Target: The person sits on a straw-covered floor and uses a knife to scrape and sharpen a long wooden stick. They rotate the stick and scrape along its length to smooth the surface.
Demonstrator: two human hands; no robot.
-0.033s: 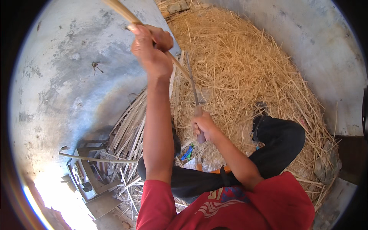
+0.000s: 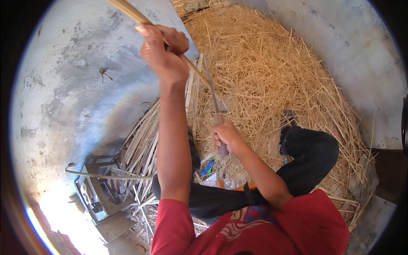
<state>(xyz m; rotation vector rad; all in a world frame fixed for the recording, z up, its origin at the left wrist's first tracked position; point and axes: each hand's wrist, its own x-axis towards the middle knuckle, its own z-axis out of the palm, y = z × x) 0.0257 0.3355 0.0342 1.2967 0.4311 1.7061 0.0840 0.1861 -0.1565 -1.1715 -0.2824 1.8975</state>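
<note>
My left hand (image 2: 165,53) is raised at the upper left, its fingers wrapped round a long, pale bamboo strip (image 2: 129,12). One end of the strip runs out past the top edge; the other slants down to the right. Lower and nearer the middle, my right hand (image 2: 228,136) grips the thick wooden handle of a knife (image 2: 211,92). The narrow blade points upward and meets or crosses the strip's lower end; I cannot tell whether they touch.
Curly shavings (image 2: 259,72) cover the floor ahead and right, between grey walls (image 2: 63,72). Split strips (image 2: 142,134) are heaped at the left, by a small wooden frame (image 2: 111,208) and a curved stick (image 2: 106,175). A blue-green item (image 2: 207,168) lies near my legs.
My left hand and the strip have shifted slightly left and up. My right hand has moved slightly up and left with the knife.
</note>
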